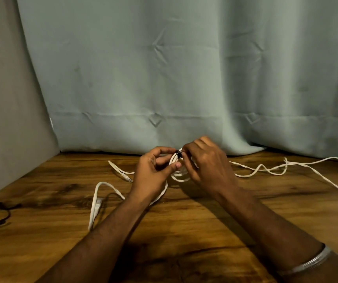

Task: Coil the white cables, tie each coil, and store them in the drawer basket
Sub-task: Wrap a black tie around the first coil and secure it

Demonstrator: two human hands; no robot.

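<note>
A small coil of white cable (179, 174) is held upright between both hands above the wooden table (184, 221). My left hand (153, 172) grips the coil's left side, thumb across its loops. My right hand (207, 162) pinches a black tie (178, 154) wrapped round the top of the coil. A loose white cable (266, 170) snakes away to the right across the table. More white cable (96, 199) loops at the left, with an end (121, 172) lying behind my left hand.
A pale green curtain (164, 78) hangs along the back edge of the table. A grey wall (6, 119) closes the left side. A black cable (0, 213) lies at the table's left edge. A silver bangle (311, 262) sits on my right forearm.
</note>
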